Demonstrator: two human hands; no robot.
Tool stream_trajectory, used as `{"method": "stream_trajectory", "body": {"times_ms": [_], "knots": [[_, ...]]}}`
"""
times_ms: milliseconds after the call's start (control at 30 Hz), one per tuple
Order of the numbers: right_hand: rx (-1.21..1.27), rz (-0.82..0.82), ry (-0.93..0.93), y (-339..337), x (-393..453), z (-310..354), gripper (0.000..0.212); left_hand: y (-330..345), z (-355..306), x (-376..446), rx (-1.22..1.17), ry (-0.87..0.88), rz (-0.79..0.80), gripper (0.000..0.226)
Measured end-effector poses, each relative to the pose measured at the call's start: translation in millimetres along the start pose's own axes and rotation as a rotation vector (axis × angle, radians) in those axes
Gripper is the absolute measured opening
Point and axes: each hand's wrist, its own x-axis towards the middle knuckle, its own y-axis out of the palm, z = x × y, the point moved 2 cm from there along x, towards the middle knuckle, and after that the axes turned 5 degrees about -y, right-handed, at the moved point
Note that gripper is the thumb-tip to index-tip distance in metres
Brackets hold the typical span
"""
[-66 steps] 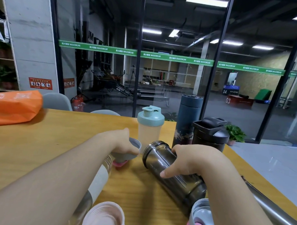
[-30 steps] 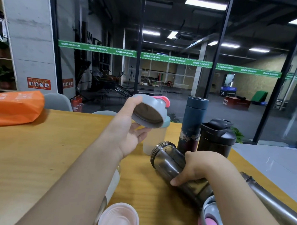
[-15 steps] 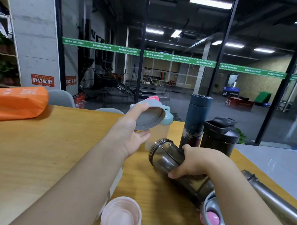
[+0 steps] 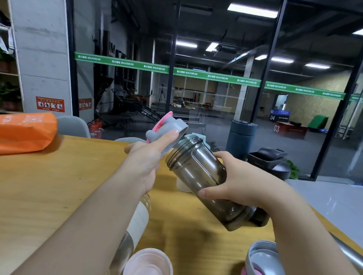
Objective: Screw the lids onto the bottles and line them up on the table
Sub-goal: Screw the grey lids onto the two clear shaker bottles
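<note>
Smoky shaker bottle, flat on the surface moments ago, is now lifted and tilted, the right hand wrapped round its middle; the left hand pinches the grey lid with its pink flap, brought from higher up to just beside the threaded mouth, not yet seated; threading looks next; three capped bottles stand behind, a pink cup waits near.
</note>
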Motion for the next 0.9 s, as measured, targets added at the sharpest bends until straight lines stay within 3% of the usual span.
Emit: {"method": "stream_trajectory", "body": {"times_ms": [67,200,233,300,567,900], "knots": [[-0.005,-0.033,-0.034,-2,-2,4,0.096,-1,-1,-2,0.018,-0.019,0.013,0.126],[-0.005,-0.090,-0.087,-4,-5,9,0.092,-3,1,1,-0.028,-0.106,0.082,0.055],[-0.004,-0.097,-0.095,-4,-5,10,0.090,-4,1,2,-0.033,-0.122,0.095,0.053],[-0.004,-0.104,-0.104,-5,-5,10,0.089,-6,-2,3,-0.013,-0.126,0.102,0.065],[0.039,-0.127,-0.153,-8,-6,12,0.081,-23,-16,0,0.196,-0.113,0.209,0.058],[-0.012,-0.193,-0.253,-6,-3,10,0.087,-32,-15,4,0.405,-0.074,0.234,0.095]]}}
